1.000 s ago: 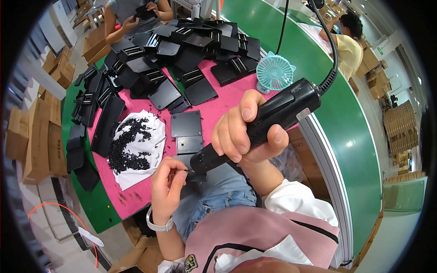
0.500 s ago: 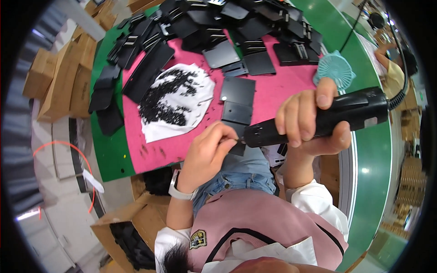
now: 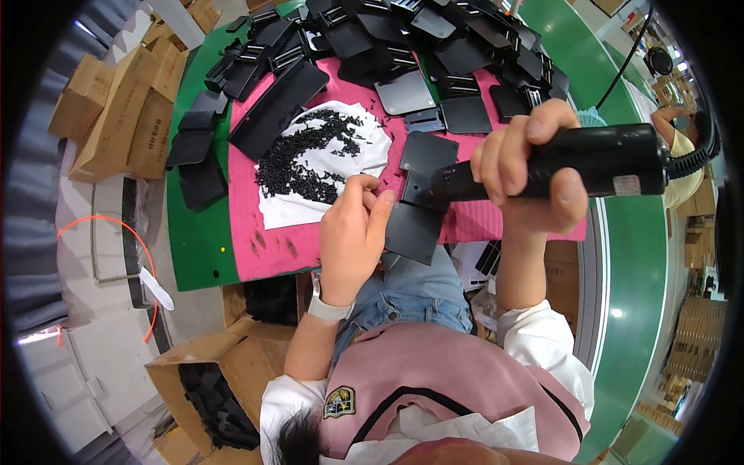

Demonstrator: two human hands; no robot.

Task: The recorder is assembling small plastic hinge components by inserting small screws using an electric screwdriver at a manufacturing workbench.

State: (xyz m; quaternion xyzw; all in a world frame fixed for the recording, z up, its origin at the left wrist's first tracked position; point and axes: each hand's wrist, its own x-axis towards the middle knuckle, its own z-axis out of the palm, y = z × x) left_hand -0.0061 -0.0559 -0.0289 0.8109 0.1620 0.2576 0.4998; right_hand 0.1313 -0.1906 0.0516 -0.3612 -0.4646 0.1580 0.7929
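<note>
My right hand [image 3: 527, 167] is wrapped round a black electric screwdriver [image 3: 612, 155], held nearly level with its nose pointing left. That nose is over the middle of a black hinged plate assembly [image 3: 416, 232], hiding the bit. My left hand [image 3: 356, 232] is beside the assembly's left edge, its thumb and bent index finger slightly apart. I see nothing between those fingertips; whether they touch the plate is unclear. Just beyond this hand, a white cloth [image 3: 291, 215] bears a heap of small black screws [image 3: 298, 174].
Many black plate assemblies [image 3: 465, 54] are piled along the far side of the pink mat [image 3: 287, 252] on the green table [image 3: 194, 256]. Brown cartons [image 3: 116, 116] stand at left. An open carton [image 3: 232, 356] of black parts is below the table edge. Another person [image 3: 682, 143] sits at far right.
The screwdriver's nose has moved from my left fingertips onto the plate assembly. My left thumb and index finger, pinched together at the bit before, have parted and drawn left. The view has shifted.
</note>
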